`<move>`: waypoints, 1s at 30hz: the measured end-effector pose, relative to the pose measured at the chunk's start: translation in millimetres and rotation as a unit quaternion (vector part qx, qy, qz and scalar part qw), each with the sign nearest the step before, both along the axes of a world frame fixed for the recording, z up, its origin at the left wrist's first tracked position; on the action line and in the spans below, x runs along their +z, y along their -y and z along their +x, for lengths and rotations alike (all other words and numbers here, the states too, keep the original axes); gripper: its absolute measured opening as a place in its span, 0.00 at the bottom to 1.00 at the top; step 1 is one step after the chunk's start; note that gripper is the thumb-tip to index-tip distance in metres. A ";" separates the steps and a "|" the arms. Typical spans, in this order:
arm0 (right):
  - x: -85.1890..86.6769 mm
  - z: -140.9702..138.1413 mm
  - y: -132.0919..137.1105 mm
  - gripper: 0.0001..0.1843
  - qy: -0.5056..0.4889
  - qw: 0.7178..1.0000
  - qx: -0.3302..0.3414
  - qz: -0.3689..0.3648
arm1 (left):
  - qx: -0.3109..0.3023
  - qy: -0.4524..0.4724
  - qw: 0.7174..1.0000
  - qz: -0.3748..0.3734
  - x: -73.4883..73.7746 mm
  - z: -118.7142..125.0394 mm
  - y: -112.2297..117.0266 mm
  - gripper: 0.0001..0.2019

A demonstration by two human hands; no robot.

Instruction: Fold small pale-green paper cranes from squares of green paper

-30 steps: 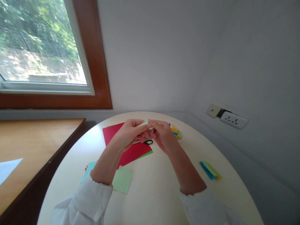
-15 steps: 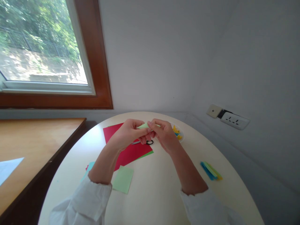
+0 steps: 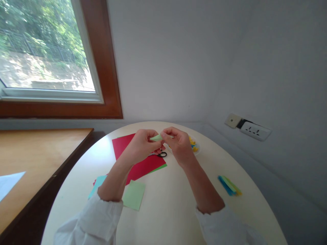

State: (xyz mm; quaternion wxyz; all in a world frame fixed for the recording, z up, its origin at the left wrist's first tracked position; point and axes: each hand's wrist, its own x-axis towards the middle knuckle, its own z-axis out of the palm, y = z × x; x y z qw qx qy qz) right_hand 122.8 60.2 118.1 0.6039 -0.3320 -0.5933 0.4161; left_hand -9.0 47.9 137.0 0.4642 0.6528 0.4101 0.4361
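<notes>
Left hand (image 3: pixel 141 145) and right hand (image 3: pixel 179 145) each pinch the small light-green paper (image 3: pixel 156 137) above the surface (image 3: pixel 168 200); a crisp fold likely wants firm, even fingertip pressure.

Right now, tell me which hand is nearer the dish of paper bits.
Right. The right hand is beside the dish; the left hand is farther, above the red paper.

Both arms wear loose white sleeves. The left sleeve (image 3: pixel 89 221) enters at 7 o'clock of the view, the right sleeve (image 3: pixel 224 228) at 5 o'clock. The cloth is creased and puffed, gathered to a cuff partway up each forearm. Beyond the cuffs, forearms, left hand (image 3: pixel 140 147) and right hand (image 3: pixel 179 147) are bare.
</notes>
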 end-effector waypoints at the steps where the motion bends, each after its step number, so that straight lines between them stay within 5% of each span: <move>1: -0.3 -0.2 -0.3 0.09 0.000 1.000 -0.003 -0.001 | -0.001 -0.008 1.000 0.005 0.0 -0.4 -0.1 0.08; 7: -10.4 4.8 -10.3 0.10 0.012 0.999 -0.034 -0.028 | 0.022 -0.020 0.997 0.070 -8.7 -6.0 -8.8 0.09; 13: -24.6 8.6 -11.6 0.15 0.020 0.998 -0.036 -0.056 | -0.022 0.031 0.998 0.057 -22.8 -5.7 -13.7 0.10; 22: -71.1 27.8 23.7 0.24 -0.005 0.996 0.011 -0.093 | 0.050 0.133 0.982 -0.124 -55.4 -0.7 10.3 0.11; 30: -115.9 32.6 62.1 0.19 -0.008 0.990 0.002 -0.143 | -0.003 0.179 0.962 -0.207 -99.4 10.2 38.3 0.13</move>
